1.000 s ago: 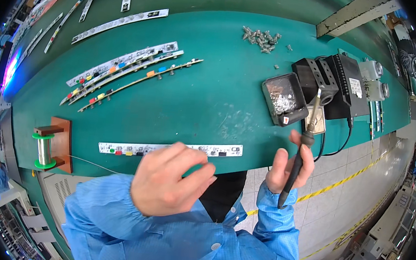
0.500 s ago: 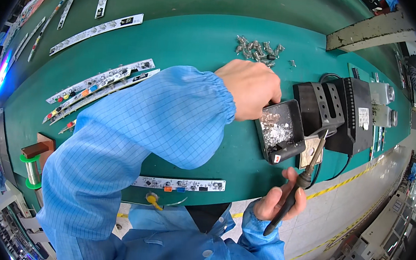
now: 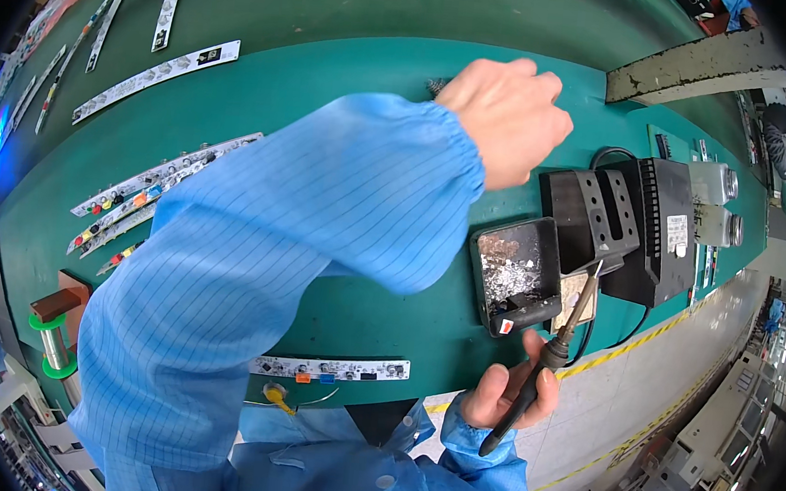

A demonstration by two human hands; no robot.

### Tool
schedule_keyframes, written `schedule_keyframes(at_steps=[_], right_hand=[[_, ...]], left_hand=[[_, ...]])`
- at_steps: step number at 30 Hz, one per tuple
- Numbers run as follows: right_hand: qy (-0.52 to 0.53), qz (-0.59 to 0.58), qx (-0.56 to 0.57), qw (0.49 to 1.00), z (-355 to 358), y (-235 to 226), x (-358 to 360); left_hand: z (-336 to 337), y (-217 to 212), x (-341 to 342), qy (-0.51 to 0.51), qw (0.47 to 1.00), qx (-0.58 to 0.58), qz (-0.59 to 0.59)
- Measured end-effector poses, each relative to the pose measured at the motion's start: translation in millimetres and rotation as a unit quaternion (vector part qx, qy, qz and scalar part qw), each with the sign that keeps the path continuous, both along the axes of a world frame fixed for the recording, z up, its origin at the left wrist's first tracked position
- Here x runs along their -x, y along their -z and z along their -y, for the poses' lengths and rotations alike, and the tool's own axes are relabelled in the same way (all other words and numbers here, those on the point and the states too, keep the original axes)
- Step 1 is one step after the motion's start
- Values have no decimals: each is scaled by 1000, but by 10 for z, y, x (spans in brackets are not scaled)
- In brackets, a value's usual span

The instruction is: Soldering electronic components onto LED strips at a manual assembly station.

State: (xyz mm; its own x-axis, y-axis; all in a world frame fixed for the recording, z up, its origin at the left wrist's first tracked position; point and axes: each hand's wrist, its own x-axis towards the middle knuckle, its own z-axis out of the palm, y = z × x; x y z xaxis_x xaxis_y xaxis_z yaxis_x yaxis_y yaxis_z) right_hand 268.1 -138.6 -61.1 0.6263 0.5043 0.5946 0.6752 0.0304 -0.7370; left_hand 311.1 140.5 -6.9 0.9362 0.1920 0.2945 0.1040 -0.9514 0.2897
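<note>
My left hand (image 3: 507,115) reaches far across the green table (image 3: 333,81), fingers curled over a pile of small metal parts (image 3: 439,86) that it mostly hides. Whether it holds any I cannot tell. The blue sleeve covers the table's middle. My right hand (image 3: 509,391) grips a soldering iron (image 3: 552,348) near the front edge, with the tip pointing up at the black holder (image 3: 591,221). A white circuit strip (image 3: 331,368) with coloured parts lies at the front edge below my left arm.
A black tray of solder scraps (image 3: 514,273) sits beside the soldering station (image 3: 661,227). Several long circuit strips (image 3: 135,200) lie at left and far left. A spool of solder wire (image 3: 53,342) stands on a wooden base at the left edge.
My left arm has swung from the front strip across the table to the far pile of metal parts. My right hand with the iron has dropped slightly lower and nearer the front edge.
</note>
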Motion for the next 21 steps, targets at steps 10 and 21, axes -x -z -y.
schedule_keyframes(at_steps=[10,21], right_hand=[[15,-15,-23,1000,-63,29,-33],[6,3,-7,1000,-50,-26,-49]], left_hand=[[23,-167,-392,36,985,-75,-151],[-227,-186,-235,-23,993,4,-115]])
